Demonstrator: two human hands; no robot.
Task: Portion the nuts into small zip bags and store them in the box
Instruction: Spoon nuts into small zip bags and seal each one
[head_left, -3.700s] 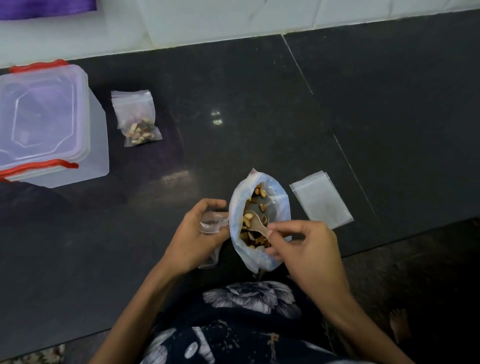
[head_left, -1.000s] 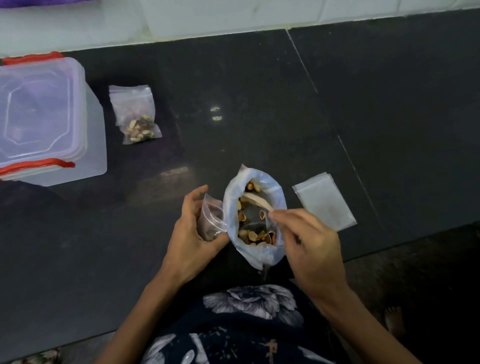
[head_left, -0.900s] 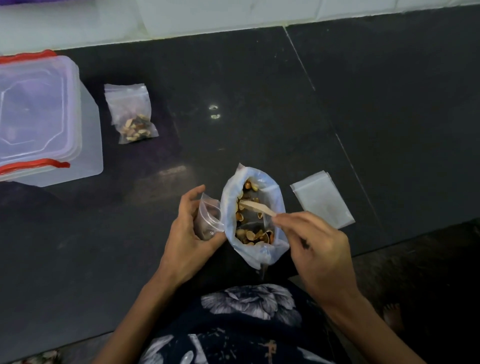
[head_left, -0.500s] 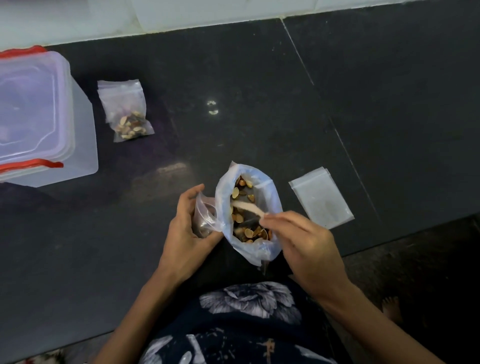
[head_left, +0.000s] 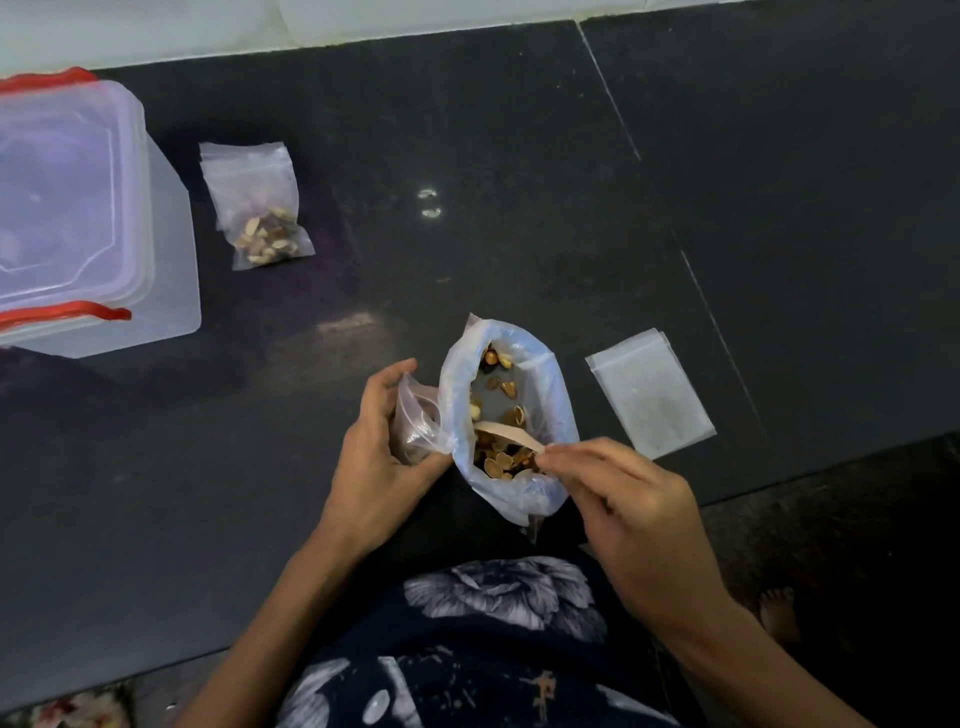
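left hand grips a limp, light zip bag at its mouth; right hand pinches a spoon in the floppy nut bag.

Glossy stone counter — apparently polished

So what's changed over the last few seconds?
The right hand lifted the spoon from deep in the nut bag and swung it leftward. The left hand keeps holding the small bag. The filled bag, box and empty bags stayed put.
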